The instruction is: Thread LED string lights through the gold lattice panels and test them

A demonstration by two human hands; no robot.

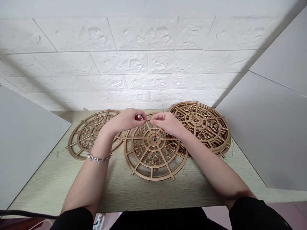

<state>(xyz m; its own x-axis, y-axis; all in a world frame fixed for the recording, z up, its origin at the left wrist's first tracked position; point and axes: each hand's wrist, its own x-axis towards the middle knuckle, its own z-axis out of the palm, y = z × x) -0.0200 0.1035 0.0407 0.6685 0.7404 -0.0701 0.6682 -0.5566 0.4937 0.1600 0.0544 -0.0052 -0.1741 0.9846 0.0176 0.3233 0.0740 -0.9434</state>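
My left hand [128, 121] is closed around a small red tool [138, 117] with a silvery round end; most of it is hidden in the fist. Thumb and forefinger of my right hand [165, 123] pinch a thin dark wire, part of which sticks up above the fingers. Both sets of fingertips almost meet over the far side of a round bronze-coloured lattice frame [152, 174]. Several thin wires [154, 138] come out of the hub of this frame, which lies flat with scrollwork between its spokes. Whether the left fingertips also hold a wire, I cannot tell.
On the right lies a stack of similar frames [223, 134], with loose wires on top. Another frame [76, 150] lies at the left, partly behind my left arm. A white brick-pattern wall [134, 64] stands behind the table [155, 198], and grey panels [268, 127] flank it.
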